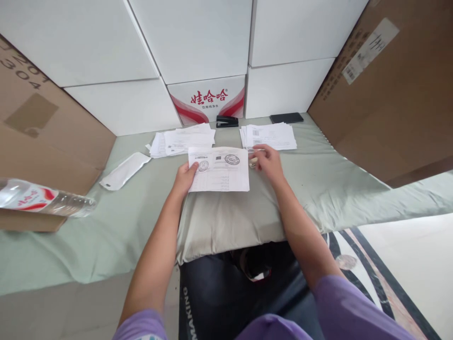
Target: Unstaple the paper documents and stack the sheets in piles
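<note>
My left hand (185, 178) grips the left edge of a stamped paper document (219, 177), thumb on top. The sheet has a round stamp, an oval stamp and printed lines, and is held above the front part of the cloth. Just off its right edge is my right hand (268, 163), palm down, with the index finger stretched toward the sheet and the fingers apart. Whether a fingertip touches the paper I cannot tell. Behind the sheet, one stack of papers (191, 139) lies to the left and another stack of papers (272, 136) to the right.
A black stapler (227, 122) stands behind the stacks, against white cartons (207, 100). A dark phone (286, 118) lies at the back right. To the left are a white packet (125, 171) and a water bottle (46, 197). Brown cardboard boxes (392, 94) flank both sides.
</note>
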A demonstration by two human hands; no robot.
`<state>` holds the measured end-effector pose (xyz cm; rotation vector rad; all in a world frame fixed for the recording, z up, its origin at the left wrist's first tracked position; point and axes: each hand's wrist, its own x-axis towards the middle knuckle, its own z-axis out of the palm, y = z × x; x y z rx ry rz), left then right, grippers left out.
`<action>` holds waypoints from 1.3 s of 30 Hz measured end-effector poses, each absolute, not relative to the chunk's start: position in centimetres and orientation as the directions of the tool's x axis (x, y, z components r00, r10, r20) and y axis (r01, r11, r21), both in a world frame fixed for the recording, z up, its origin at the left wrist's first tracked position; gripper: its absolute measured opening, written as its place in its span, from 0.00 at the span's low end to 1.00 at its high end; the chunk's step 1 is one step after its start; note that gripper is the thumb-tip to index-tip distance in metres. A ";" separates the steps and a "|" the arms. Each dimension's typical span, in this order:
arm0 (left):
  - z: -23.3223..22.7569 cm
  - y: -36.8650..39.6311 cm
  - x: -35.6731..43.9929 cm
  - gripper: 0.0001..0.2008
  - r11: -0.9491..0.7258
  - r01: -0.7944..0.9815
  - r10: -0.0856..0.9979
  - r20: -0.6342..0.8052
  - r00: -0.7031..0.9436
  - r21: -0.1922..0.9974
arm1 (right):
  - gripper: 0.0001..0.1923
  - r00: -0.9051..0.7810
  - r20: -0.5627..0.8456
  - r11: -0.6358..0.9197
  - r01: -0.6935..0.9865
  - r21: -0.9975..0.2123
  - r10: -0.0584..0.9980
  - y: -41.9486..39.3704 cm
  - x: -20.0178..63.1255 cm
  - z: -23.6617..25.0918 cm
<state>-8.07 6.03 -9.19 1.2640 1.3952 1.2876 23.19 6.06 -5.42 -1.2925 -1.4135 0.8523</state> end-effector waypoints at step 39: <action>-8.8 5.2 -6.9 0.19 0.009 0.499 0.998 0.020 -0.052 0.867 | 0.18 0.088 0.080 -0.027 0.821 -0.570 0.993 7.9 23.6 -7.4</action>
